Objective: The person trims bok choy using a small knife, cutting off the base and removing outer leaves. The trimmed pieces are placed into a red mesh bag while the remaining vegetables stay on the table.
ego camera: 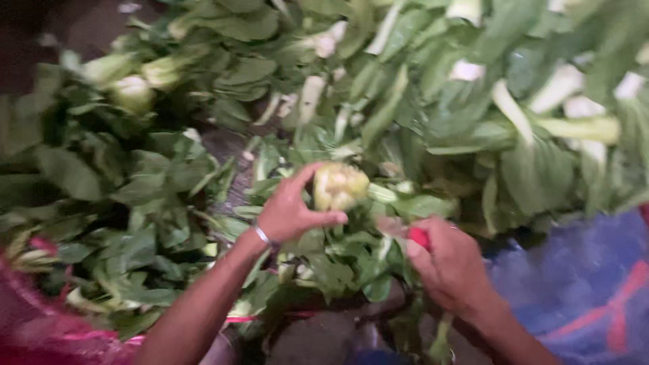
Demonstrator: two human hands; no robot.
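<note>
My left hand [292,211] grips the pale cut base of a leafy green vegetable head [339,186], its stem end turned up toward me and its leaves hanging below. A thin bracelet circles that wrist. My right hand [451,265] is closed around a red-handled tool [419,237], likely a small knife, just right of the vegetable's base. The blade is blurred and hard to make out.
Heaps of leafy greens with white stalks [473,101] spread across the top and left [122,176]. A blue fabric or sack [581,284] lies at the lower right. Pink netting [40,324] sits at the lower left corner.
</note>
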